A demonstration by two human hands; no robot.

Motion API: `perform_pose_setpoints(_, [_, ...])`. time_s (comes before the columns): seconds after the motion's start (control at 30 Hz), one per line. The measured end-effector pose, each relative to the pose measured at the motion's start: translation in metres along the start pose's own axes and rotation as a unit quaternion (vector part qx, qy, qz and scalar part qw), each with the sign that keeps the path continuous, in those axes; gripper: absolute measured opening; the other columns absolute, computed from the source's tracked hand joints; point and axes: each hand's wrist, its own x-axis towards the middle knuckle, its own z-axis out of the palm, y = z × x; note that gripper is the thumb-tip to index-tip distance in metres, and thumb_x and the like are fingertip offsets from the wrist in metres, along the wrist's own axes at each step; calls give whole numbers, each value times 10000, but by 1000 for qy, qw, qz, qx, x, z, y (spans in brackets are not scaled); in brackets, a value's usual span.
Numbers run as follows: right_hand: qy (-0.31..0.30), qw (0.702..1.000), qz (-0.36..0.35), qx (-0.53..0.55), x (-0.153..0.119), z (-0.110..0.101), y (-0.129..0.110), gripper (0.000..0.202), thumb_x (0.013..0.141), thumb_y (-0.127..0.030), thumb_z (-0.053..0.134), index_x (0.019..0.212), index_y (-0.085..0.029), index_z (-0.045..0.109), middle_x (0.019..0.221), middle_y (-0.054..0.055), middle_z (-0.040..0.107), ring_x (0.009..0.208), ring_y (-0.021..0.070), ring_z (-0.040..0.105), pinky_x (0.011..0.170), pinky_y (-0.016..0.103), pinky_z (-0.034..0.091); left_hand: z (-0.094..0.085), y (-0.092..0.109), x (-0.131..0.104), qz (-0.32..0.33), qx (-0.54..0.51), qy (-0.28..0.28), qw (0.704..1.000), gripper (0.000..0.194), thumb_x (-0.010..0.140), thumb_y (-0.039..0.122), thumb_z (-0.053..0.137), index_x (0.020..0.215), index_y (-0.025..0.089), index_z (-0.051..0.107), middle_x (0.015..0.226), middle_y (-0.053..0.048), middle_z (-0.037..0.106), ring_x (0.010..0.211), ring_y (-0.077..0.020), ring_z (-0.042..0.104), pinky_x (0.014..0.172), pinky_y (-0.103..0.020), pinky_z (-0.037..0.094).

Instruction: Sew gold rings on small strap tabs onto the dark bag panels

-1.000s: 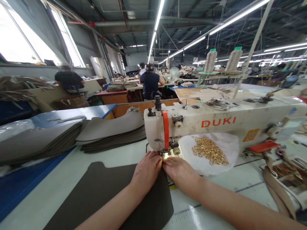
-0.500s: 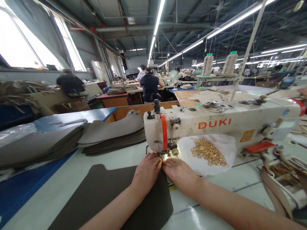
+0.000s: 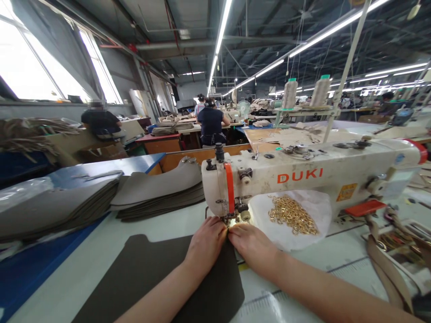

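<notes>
A dark grey-brown sheet panel [image 3: 148,264] lies flat on the pale sewing table, its upper right edge running in under the needle area of the white sewing machine [image 3: 266,168]. My left hand [image 3: 208,240] is closed on that edge, fingertips just below the presser foot. Close beside it, my right hand [image 3: 251,242] has its fingers pinched together, nearly touching the left fingertips. What the right fingers pinch is hidden behind them. Gold-coloured metal rings [image 3: 292,215] lie heaped on a white sheet [image 3: 321,224] under the machine arm.
Stacked grey panels [image 3: 161,190] stand left of the machine, with another panel stack [image 3: 57,206] farther left by a blue surface [image 3: 43,273]. At right sits an open box [image 3: 400,251] with brown straps [image 3: 380,264]. Thread cones [image 3: 289,94] stand behind; several people work beyond.
The camera view has shifted slightly. Both hands keep the same place at the needle, and the panel shows no clear movement.
</notes>
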Motion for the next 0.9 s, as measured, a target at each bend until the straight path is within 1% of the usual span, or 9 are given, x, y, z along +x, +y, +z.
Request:
perform_pose_setpoints(0.13, [6, 1000, 2, -2, -5, -5, -3, 115, 860, -53, 554, 936, -86, 634, 954, 111, 652, 917, 222, 593, 854, 338, 460, -1, -5, -5, 23, -21, 7, 999, 172, 848, 92, 525, 772, 189, 645, 860, -36, 695, 852, -178, 637, 809, -308, 540])
perform_pose_setpoints(0.23, [11, 1000, -6, 0, -9, -8, -3, 88, 867, -93, 573, 932, -107, 630, 953, 90, 657, 911, 216, 594, 842, 338, 466, -1, -7, -10, 43, -28, 13, 999, 200, 861, 82, 496, 843, 186, 666, 936, -47, 711, 911, -177, 644, 851, -310, 539])
perform_pose_setpoints(0.37, [18, 999, -29, 13, -12, -9, -4, 53, 875, -125, 582, 907, -124, 624, 921, 66, 664, 901, 195, 594, 847, 320, 462, 0, -8, -12, 59, -30, 18, 998, 225, 870, 81, 472, 855, 171, 678, 934, -58, 720, 911, -182, 653, 855, -314, 545])
perform_pose_setpoints(0.53, [7, 1000, -25, 9, -10, -10, -5, 50, 860, -116, 598, 901, -116, 626, 921, 74, 667, 907, 200, 598, 850, 329, 461, 0, -8, -10, 66, -30, 22, 997, 242, 878, 95, 453, 834, 159, 683, 914, -77, 722, 885, -196, 657, 844, -338, 551])
perform_pose_setpoints(0.67, [3, 1000, -23, 10, -10, -11, -6, 71, 861, -109, 594, 925, -112, 626, 934, 75, 666, 926, 201, 594, 862, 329, 457, 0, -7, -9, 72, -38, 21, 996, 225, 869, 89, 469, 827, 149, 682, 892, -77, 722, 867, -192, 659, 836, -325, 551])
perform_pose_setpoints(0.9, [12, 999, -30, 15, -11, -6, -4, 88, 866, -108, 585, 943, -114, 627, 964, 85, 666, 957, 201, 587, 889, 328, 444, -1, -7, -10, 58, -56, 21, 997, 242, 878, 96, 455, 869, 187, 679, 908, -52, 722, 876, -182, 657, 845, -332, 549])
